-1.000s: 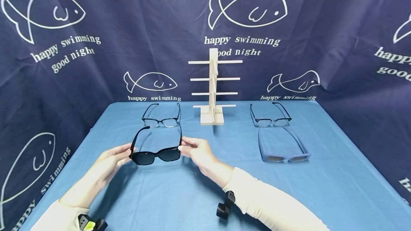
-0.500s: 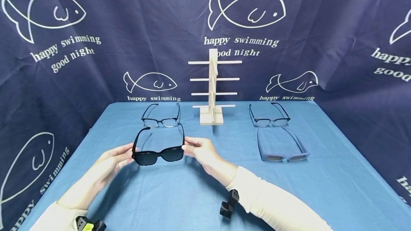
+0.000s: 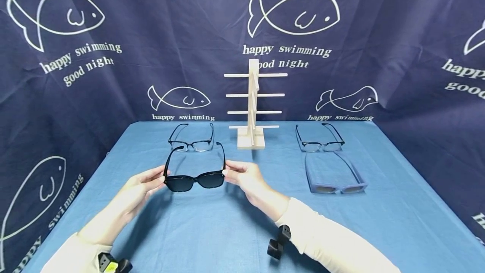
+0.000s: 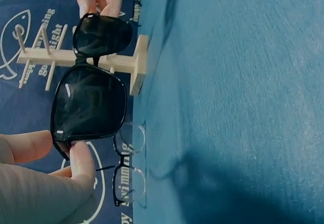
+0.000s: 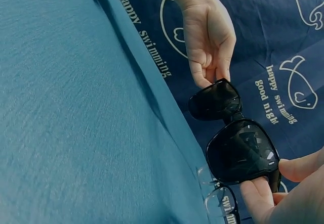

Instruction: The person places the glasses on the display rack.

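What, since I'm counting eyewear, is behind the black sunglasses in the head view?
Behind the black sunglasses, clear-lensed glasses rest on the blue cloth. Whatever the dark lenses cover can't be seen.

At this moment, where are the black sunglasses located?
In the head view, the black sunglasses are left of centre, held above the blue table between the left hand and the right hand.

The navy backdrop cloth (image 3: 212,45) reads "happy swimming" and "good night".

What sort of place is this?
Probably a staged tabletop recording setup: fish-print fabric hangs behind a blue cloth-covered table, on which stands a wooden peg rack.
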A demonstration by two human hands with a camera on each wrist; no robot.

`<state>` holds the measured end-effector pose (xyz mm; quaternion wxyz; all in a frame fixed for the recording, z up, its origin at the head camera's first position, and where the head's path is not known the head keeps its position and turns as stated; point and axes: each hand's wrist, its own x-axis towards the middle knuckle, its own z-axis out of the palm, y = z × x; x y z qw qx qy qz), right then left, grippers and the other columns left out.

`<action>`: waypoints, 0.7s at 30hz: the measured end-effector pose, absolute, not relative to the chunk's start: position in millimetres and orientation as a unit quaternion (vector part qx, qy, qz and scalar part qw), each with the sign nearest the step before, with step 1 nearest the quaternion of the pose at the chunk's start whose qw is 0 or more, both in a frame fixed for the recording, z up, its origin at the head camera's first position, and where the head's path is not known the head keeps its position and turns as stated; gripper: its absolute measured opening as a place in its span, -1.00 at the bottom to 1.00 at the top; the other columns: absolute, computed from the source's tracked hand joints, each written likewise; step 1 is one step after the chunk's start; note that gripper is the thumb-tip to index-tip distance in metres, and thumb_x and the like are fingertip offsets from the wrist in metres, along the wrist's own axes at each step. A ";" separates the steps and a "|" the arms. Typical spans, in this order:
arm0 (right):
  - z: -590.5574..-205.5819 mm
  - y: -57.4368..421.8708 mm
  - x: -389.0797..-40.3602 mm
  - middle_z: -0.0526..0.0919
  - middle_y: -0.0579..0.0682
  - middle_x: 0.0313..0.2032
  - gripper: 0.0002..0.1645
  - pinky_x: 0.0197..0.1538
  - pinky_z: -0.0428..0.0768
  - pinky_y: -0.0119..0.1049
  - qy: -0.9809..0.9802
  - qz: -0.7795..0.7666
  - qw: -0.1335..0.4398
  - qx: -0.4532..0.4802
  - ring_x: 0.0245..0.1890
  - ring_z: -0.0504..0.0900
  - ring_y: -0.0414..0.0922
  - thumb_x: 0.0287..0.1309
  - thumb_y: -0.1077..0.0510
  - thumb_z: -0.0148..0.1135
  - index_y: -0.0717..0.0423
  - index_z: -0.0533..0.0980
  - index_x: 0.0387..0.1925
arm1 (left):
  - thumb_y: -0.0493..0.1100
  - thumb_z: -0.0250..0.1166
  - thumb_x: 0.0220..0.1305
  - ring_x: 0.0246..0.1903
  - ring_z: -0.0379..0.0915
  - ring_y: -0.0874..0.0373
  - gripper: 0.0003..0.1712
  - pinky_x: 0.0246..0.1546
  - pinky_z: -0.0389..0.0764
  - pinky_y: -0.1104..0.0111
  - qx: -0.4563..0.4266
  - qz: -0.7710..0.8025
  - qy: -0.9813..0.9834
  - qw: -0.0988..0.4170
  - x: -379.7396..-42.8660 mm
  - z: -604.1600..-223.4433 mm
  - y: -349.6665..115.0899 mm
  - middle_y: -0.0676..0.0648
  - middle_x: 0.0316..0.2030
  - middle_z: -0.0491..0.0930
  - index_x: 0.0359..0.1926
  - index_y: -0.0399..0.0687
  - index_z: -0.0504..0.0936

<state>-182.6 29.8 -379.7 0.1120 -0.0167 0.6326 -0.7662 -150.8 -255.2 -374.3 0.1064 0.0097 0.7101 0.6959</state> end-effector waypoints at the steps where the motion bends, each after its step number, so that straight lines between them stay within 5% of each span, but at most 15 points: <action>1: -379.4 31.0 -183.4 0.67 0.21 -0.11 -0.53 0.03 0.69 -0.25 0.632 -0.766 0.111 -0.016 -0.28 0.65 -0.27 0.17 0.47 0.18 0.48 0.44 0.15 | -0.29 0.09 0.42 -0.06 0.48 0.54 -0.28 0.05 0.51 0.67 0.006 0.692 0.714 0.107 -151.7 -373.0 -253.3 0.26 -0.10 0.55 0.43 -0.48 -0.03; 14: -373.3 46.0 -193.4 0.65 0.31 -0.03 -0.53 0.04 0.68 -0.26 0.640 -0.761 0.106 -0.012 -0.16 0.68 -0.14 0.17 0.45 0.19 0.48 0.44 0.15 | -0.20 0.22 0.35 -0.01 0.48 0.49 -0.18 0.07 0.52 0.64 0.028 0.723 0.685 0.088 -170.2 -380.0 -245.1 0.13 0.02 0.57 0.42 -0.49 0.01; 21: -371.8 45.9 -195.3 0.67 0.26 -0.04 -0.51 0.04 0.68 -0.26 0.635 -0.765 0.104 -0.011 -0.19 0.68 -0.18 0.17 0.45 0.19 0.45 0.44 0.16 | -0.29 0.10 0.41 -0.04 0.46 0.54 -0.28 0.08 0.51 0.64 -0.005 0.709 0.699 0.090 -168.9 -365.0 -235.9 0.20 -0.04 0.56 0.44 -0.44 0.00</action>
